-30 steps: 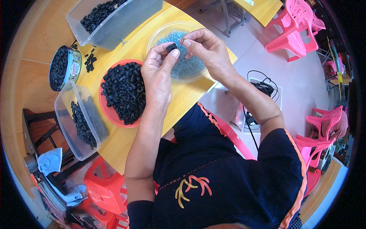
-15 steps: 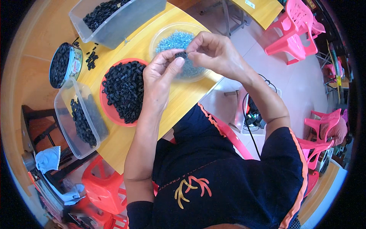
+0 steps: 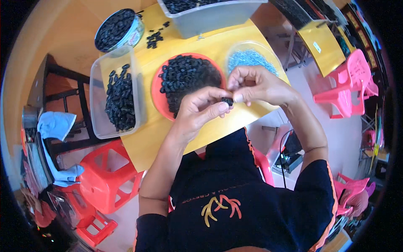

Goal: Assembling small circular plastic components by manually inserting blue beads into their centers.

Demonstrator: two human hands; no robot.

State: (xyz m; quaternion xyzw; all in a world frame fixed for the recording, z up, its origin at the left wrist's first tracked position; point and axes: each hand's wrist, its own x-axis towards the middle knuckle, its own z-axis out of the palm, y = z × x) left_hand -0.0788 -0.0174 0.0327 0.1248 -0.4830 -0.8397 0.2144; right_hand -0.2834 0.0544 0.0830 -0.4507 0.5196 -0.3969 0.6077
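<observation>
A small black plastic part (image 3: 227,101) is pinched between the thumb and fingers of my left hand (image 3: 195,111), over the table's near edge. My right hand (image 3: 264,88) is closed in a pinch right beside that part, its fingertips at the part's right side. Whatever the right fingertips hold is too small or hidden to make out. Behind my left hand is a red round tray (image 3: 156,98) heaped with similar black parts. Beyond my right hand stands a clear round tub (image 3: 230,53) of small, shiny, bluish transparent pieces, partly covered by that hand.
On the yellow table (image 3: 147,147), a clear rectangular bin (image 3: 96,109) with black parts stands left. A round tin (image 3: 136,37), loose black parts (image 3: 154,40) and a large grey bin (image 3: 218,21) are farther back. Red stools (image 3: 103,180) and pink chairs (image 3: 346,90) stand around.
The view has turned, so the table and containers appear shifted right. Both hands have come from over the clear tub toward the table's near edge, still together at the black part.
</observation>
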